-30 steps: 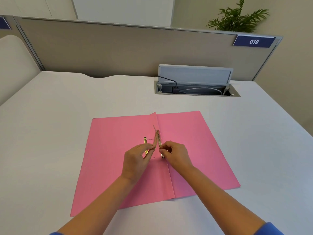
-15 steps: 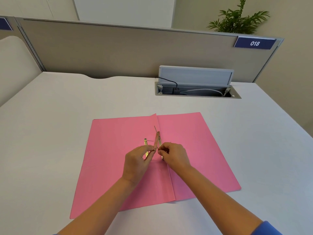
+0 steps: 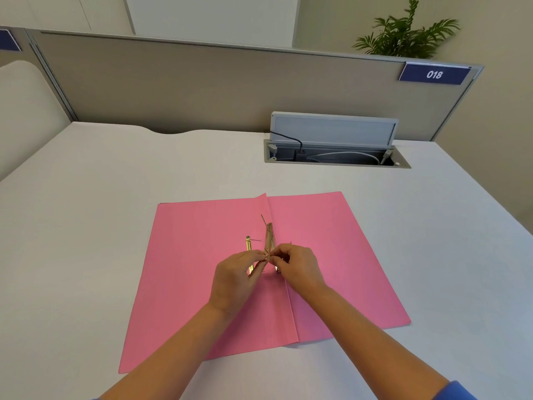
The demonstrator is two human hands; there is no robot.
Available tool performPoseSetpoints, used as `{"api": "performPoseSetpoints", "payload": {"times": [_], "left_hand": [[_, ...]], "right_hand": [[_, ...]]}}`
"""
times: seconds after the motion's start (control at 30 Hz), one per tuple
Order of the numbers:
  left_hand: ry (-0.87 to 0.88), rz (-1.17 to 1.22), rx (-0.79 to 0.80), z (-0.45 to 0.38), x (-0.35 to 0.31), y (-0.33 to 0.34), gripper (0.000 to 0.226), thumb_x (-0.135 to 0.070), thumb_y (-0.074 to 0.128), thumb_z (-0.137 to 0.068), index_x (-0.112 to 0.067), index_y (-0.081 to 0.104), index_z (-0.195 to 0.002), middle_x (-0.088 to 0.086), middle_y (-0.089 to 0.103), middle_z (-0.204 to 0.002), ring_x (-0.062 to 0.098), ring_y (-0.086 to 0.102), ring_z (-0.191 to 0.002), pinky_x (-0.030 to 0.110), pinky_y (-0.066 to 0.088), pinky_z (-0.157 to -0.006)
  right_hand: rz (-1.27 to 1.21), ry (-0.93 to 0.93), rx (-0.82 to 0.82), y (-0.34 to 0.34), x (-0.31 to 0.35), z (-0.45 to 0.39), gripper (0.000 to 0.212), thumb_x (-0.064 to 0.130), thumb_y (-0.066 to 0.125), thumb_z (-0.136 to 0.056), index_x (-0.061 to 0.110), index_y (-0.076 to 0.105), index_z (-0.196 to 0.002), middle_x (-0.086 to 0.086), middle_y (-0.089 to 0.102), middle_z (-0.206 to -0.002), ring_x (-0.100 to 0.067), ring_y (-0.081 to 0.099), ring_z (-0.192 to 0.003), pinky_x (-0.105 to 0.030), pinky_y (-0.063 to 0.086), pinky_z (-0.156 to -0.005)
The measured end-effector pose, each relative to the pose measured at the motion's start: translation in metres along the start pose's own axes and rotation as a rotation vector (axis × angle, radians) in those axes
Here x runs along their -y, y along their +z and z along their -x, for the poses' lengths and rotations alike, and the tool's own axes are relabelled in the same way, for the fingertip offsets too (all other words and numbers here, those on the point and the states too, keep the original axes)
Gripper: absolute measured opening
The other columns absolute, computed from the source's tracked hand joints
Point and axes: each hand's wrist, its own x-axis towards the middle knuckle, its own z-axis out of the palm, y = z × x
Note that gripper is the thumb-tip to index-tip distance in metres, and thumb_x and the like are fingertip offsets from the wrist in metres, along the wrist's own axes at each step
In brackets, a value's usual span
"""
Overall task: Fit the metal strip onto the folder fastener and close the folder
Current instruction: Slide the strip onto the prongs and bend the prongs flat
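Note:
A pink folder [image 3: 331, 255] lies open and flat on the white desk. Near its centre fold a gold fastener bar [image 3: 248, 249] lies on the left leaf, partly hidden by my left hand [image 3: 236, 281]. A gold metal strip [image 3: 269, 238] stands tilted upward above the fold. The fingertips of both hands pinch its lower end. My right hand [image 3: 297, 267] touches the left one at the strip. A thin prong sticks up just left of the strip's top.
An open cable hatch [image 3: 334, 157] with its grey lid raised and cables inside sits at the back right of the desk. A beige partition [image 3: 202, 90] closes the far edge. A potted plant [image 3: 403, 33] stands behind it.
My right hand has shifted slightly left and up, closing in on my left hand at the strip's lower end. The strip stays tilted upright.

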Motion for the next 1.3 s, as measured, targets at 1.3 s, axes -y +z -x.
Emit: {"api": "performPoseSetpoints", "payload": {"times": [1.3], "left_hand": [[-0.167,-0.277,0.350,-0.001,0.018,0.027,0.041,-0.021,0.057,-0.083,-0.016,0.053,-0.124,0.006,0.045,-0.142,0.028,0.029,-0.137,0.046,0.021,-0.113]], "right_hand": [[-0.096,0.298,0.015,-0.009,0.001,-0.009,0.013,0.003,0.068,-0.073,0.002,0.073,-0.084,-0.003,0.064,-0.070,-0.018,0.062,-0.076,-0.037,0.057,-0.081]]}}
